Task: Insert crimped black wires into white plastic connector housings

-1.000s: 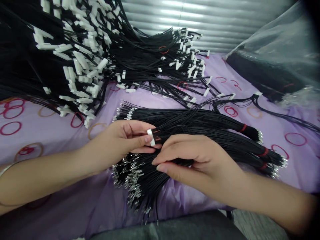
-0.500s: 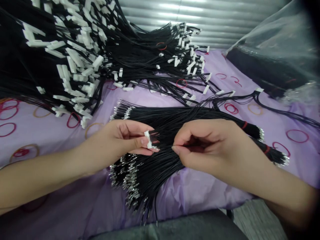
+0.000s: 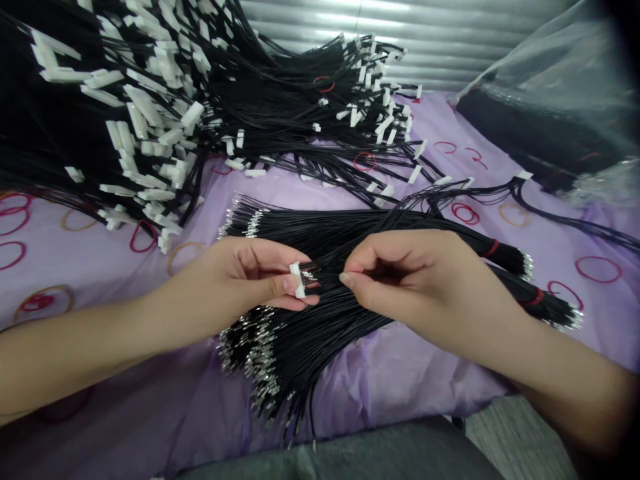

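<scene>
Between the thumb and fingers of my left hand (image 3: 253,275) is a small white plastic connector housing (image 3: 299,281), with thin dark wires and shiny metal terminals on its right side. My right hand (image 3: 415,277), closed in a pinch, faces it from the right. A thin black wire (image 3: 329,275) runs from the pinch toward the housing; its exact end is hard to make out. Under both hands lies a spread of loose black wires (image 3: 320,333) with silver crimped terminals fanned out at the left. The fingers hide part of this pile.
A large heap of black cables with white connectors (image 3: 150,133) fills the back left. Two wire bundles tied with red bands (image 3: 537,297) point right. Rubber bands (image 3: 599,269) are scattered over the purple cloth (image 3: 430,373). A clear plastic bag (image 3: 555,100) stands at the back right.
My right hand has shifted slightly up and left. The metal terminal near the housing has moved from its lower edge to beside its middle. My left hand keeps its grip.
</scene>
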Tool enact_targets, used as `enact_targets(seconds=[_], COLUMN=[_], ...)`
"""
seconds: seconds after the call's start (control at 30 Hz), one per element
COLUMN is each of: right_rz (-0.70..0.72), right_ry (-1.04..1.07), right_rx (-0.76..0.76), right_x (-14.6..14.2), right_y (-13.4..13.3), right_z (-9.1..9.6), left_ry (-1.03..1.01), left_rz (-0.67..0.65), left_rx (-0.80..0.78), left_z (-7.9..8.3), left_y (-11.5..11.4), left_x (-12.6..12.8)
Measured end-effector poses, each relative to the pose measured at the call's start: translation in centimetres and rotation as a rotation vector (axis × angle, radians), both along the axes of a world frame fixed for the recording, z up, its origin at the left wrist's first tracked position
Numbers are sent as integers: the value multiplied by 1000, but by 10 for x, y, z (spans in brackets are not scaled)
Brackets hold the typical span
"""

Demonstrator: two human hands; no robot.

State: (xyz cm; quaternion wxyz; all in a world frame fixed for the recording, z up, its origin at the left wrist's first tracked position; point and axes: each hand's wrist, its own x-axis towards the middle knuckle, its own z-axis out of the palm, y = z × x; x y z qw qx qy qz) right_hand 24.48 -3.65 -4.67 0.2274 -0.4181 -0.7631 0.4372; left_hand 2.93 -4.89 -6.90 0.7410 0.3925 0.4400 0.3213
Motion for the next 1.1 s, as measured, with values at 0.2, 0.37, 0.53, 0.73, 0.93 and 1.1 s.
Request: enact_targets(seconds=[0.2, 0.37, 0.53, 0.73, 0.93, 1.1], right_rz=[7, 52, 70, 43, 38, 74], right_ry=[-71, -83, -95, 1, 126, 146], right_rx=[75, 63, 11, -86, -171, -107], right_x=[0, 3, 5, 7, 9, 6], right_y=[2, 2, 2, 3, 2, -5], right_z=[0, 1, 1, 3, 16, 19], left_ry=[22, 9, 16, -13, 62, 573], left_rz=[6, -1, -37, 20, -42, 150], left_rx=[19, 31, 46, 135, 292, 754], left_z=[0, -1, -2, 2, 19, 18], left_y=[-1, -1, 2, -5, -13, -7], left_x=[4, 2, -1, -1, -8, -13])
